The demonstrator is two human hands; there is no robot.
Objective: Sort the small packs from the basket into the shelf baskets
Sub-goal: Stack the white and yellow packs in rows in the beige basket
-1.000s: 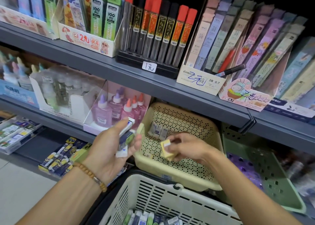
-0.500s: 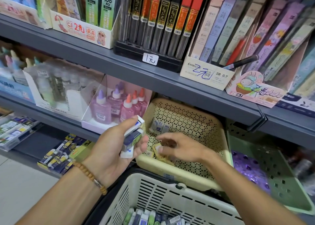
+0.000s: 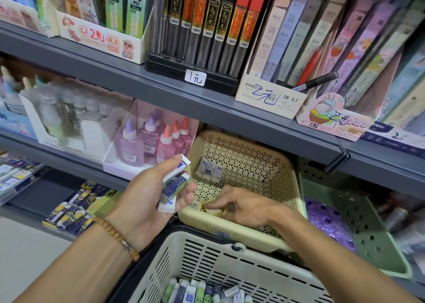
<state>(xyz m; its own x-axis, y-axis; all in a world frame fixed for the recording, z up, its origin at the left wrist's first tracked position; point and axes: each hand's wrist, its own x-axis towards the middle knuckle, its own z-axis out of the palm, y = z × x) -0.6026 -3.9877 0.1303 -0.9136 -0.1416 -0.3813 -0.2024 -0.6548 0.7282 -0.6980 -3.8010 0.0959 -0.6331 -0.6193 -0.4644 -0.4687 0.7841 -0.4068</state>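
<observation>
White slotted basket (image 3: 207, 256) nearest, small packs (image 3: 197, 291) lying inside. Left hand (image 3: 147, 201) above rim, fingers curled round stack of packs (image 3: 176, 183). Right hand (image 3: 239, 207) inside cream shelf basket (image 3: 253, 160), fingertips pinching yellow pack (image 3: 212, 209). Three packs (image 3: 209, 170) upright at back.

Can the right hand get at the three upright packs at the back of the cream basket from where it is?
Probably yes. The right hand is already inside the cream basket, low at its front, and nothing stands between it and the three upright packs. It is pinching a yellow pack, though.
</observation>
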